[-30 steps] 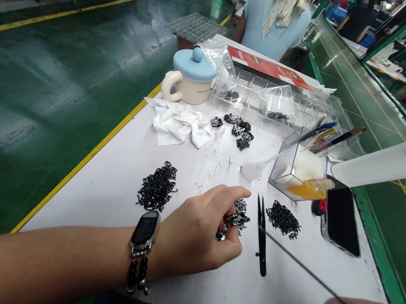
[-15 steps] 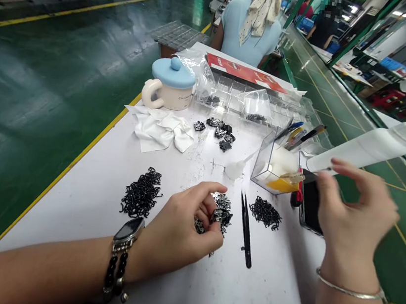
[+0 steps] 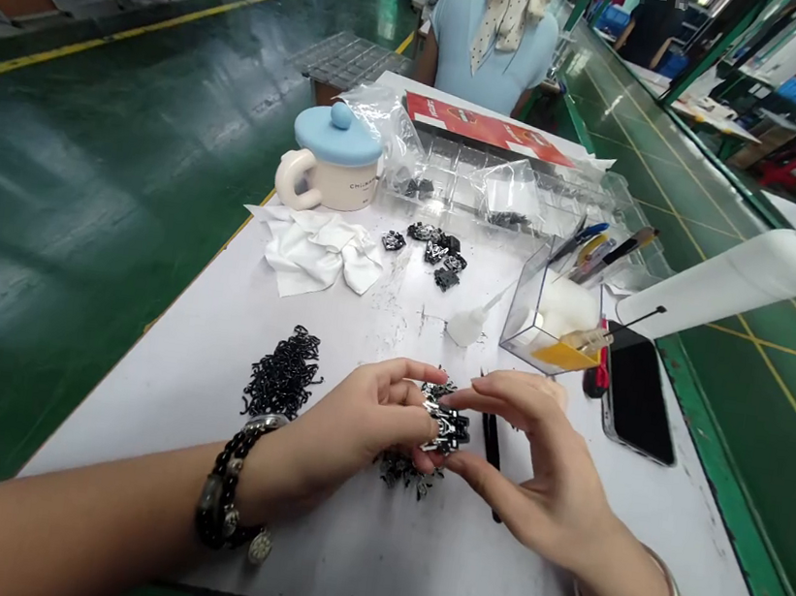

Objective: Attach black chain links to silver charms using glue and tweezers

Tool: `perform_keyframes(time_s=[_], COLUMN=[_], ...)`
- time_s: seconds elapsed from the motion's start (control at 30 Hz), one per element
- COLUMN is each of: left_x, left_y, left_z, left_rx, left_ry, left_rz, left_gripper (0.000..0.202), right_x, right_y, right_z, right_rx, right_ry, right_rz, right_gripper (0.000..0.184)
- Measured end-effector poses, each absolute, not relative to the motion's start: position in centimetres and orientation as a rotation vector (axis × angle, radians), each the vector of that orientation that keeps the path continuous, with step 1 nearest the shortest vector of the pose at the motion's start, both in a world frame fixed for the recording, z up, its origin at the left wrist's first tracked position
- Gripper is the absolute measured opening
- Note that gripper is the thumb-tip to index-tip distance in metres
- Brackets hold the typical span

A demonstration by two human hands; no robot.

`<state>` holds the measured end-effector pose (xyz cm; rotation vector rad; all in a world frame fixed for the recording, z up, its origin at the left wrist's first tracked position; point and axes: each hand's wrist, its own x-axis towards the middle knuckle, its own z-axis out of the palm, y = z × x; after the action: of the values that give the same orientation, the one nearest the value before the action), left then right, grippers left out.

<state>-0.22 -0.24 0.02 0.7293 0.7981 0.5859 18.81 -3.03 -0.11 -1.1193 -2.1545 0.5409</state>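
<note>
Green floor (image 3: 163, 125) beside a white table (image 3: 470, 581), left hand (image 3: 345, 418) pinching a part (image 3: 454, 432) over a pile (image 3: 408, 473), right hand (image 3: 554, 480) with fingertips at the part's edge, grip unclear, tweezers (image 3: 491, 442) partly hidden.

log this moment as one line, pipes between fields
left hand: holding black-and-silver part | right hand: at same part | tweezers: on table, partly hidden by right hand | mug: lidded | phone: screen dark

A cream mug (image 3: 343, 188) with a blue lid (image 3: 331, 140) stands toward the far left of the counter (image 3: 191, 359), behind a crumpled white cloth (image 3: 315, 256); a dark-screened phone (image 3: 642, 394) lies near the right edge, and beyond, a person (image 3: 494, 42) in light blue faces away
</note>
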Motion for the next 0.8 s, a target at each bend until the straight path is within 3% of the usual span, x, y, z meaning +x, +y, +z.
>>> perform_keyframes(time_s=[0.3,0.8], left_x=[-0.48,-0.58], left_y=[0.2,0.36], left_z=[-0.03,-0.08], left_rx=[0.614,0.685], left_ry=[0.702,0.712], left_rz=[0.429,0.455], left_gripper=[0.046,0.036], right_x=[19.14,19.14], right_y=[-3.35,-3.4], right_z=[-0.6,-0.47], right_rx=[-1.054,-1.052], right_ry=[-2.008,-2.114], right_rz=[0.738,0.542], right_gripper=[0.042,0.038])
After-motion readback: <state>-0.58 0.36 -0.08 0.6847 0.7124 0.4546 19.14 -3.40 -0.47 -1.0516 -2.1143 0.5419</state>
